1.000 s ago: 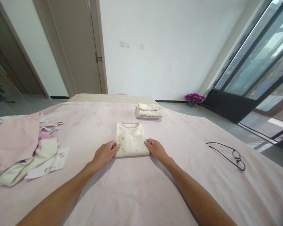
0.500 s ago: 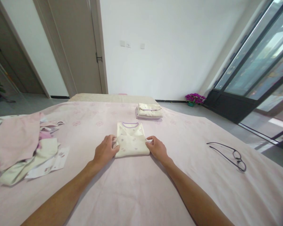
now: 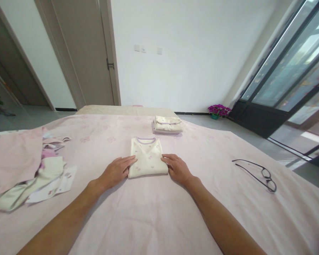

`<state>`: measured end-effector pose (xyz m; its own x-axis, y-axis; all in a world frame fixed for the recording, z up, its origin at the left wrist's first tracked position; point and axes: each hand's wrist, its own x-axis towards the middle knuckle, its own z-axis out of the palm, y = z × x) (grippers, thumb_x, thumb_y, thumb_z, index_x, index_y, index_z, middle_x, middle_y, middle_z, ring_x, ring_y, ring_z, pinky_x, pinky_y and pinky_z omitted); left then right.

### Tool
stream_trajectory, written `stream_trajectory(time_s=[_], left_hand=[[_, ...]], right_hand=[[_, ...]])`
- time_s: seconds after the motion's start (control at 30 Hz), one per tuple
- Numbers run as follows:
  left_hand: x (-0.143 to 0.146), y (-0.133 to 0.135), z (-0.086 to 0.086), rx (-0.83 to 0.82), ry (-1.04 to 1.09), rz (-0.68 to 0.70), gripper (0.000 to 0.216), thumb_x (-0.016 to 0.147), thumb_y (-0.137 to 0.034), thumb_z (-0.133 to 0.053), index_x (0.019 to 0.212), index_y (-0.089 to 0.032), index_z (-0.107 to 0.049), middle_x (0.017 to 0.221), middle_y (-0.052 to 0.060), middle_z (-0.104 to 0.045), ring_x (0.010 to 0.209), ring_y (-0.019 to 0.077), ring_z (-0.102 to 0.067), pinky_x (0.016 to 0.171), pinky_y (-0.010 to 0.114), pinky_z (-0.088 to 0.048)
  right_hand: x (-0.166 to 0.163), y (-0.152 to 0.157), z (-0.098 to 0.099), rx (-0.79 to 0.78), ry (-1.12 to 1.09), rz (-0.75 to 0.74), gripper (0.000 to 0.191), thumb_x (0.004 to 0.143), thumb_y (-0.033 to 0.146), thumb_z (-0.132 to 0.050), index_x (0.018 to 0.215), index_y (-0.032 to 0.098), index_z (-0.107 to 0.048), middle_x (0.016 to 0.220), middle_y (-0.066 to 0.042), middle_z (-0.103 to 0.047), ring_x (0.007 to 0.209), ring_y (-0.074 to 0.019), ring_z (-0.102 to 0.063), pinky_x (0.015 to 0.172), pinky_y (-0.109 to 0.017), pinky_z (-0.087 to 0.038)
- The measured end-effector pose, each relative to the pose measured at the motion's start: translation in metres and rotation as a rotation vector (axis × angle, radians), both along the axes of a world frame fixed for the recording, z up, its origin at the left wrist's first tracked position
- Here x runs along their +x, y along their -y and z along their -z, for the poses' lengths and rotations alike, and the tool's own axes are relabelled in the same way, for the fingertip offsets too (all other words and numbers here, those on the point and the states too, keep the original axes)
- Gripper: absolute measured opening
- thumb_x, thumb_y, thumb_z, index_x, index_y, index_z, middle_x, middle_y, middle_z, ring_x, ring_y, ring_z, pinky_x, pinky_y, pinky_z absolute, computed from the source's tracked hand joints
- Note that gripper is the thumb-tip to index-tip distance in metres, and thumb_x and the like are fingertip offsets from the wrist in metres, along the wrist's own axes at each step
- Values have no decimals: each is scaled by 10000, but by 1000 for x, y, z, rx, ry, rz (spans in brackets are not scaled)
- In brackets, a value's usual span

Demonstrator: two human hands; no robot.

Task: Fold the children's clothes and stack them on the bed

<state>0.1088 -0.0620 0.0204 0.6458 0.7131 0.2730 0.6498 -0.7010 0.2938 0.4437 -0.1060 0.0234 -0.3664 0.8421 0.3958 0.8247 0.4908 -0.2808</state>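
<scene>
A folded cream shirt (image 3: 148,163) with a purple-edged neckline and small heart prints lies flat in front of me, its collar pointing away. My left hand (image 3: 118,170) rests at its left side, with outstretched fingertips on the cloth. On the opposite side, my right hand (image 3: 177,168) lies with its fingers extended over the right edge of the shirt. Neither hand grips the fabric. Beyond the shirt, slightly to the right, sits a small stack of folded clothes (image 3: 167,125), cream on top and pale purple beneath.
A loose heap of clothes (image 3: 17,159) in pink and cream lies on the left of the pink bedspread (image 3: 154,219). Black-framed glasses (image 3: 267,179) rest at the right. Purple flowers (image 3: 219,110) stand on the floor beyond, near the wall.
Both hands have gone from pinching the shirt's sides to lying with straightened fingers on its edges. The front of the shirt looks flatter now.
</scene>
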Motion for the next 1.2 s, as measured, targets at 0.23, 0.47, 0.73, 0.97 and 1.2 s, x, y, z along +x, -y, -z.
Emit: stream_trajectory(time_s=[0.23, 0.47, 0.73, 0.97, 1.2], left_hand=[[-10, 6, -15, -160, -116, 41, 820, 751, -198, -548, 1535, -293, -330, 1609, 57, -304, 1463, 283, -317, 1186, 523, -223], [-5, 11, -11, -83, -119, 13, 713, 837, -315, -568, 1516, -297, -350, 1598, 73, -333, 1446, 278, -346, 1181, 524, -221], [6, 0, 5, 71, 14, -35, 432, 973, -347, -429, 1372, -205, -518, 1432, 91, -564, 1331, 230, -505, 1187, 479, -258], [5, 5, 0, 213, 165, -17, 356, 968, -307, -410, 1180, -152, -649, 1201, 113, -705, 1165, 255, -623, 1138, 480, -362], [-10, 35, -7, 119, 136, 200, 332, 947, -363, -526, 1225, -213, -625, 1174, 106, -708, 1108, 244, -652, 997, 398, -506]], right_hand=[[11, 4, -11, -151, 81, -47, 638, 812, 179, -544, 1442, 265, -499, 1531, -47, -443, 1421, -273, -362, 1113, -491, -352], [12, 8, -14, -248, 90, -50, 696, 836, 259, -588, 1502, 323, -395, 1580, -61, -360, 1451, -279, -312, 1121, -519, -300], [-4, -2, -6, -122, 79, 75, 591, 871, 209, -574, 1450, 271, -473, 1540, -96, -422, 1390, -262, -400, 1057, -467, -376], [-6, -6, -2, -28, -71, -52, 497, 829, 127, -543, 1307, 245, -605, 1423, -66, -561, 1333, -236, -472, 1093, -438, -388], [-7, 16, -5, -48, -85, -167, 440, 851, 213, -602, 1287, 272, -607, 1312, -64, -647, 1204, -235, -588, 1031, -421, -448]])
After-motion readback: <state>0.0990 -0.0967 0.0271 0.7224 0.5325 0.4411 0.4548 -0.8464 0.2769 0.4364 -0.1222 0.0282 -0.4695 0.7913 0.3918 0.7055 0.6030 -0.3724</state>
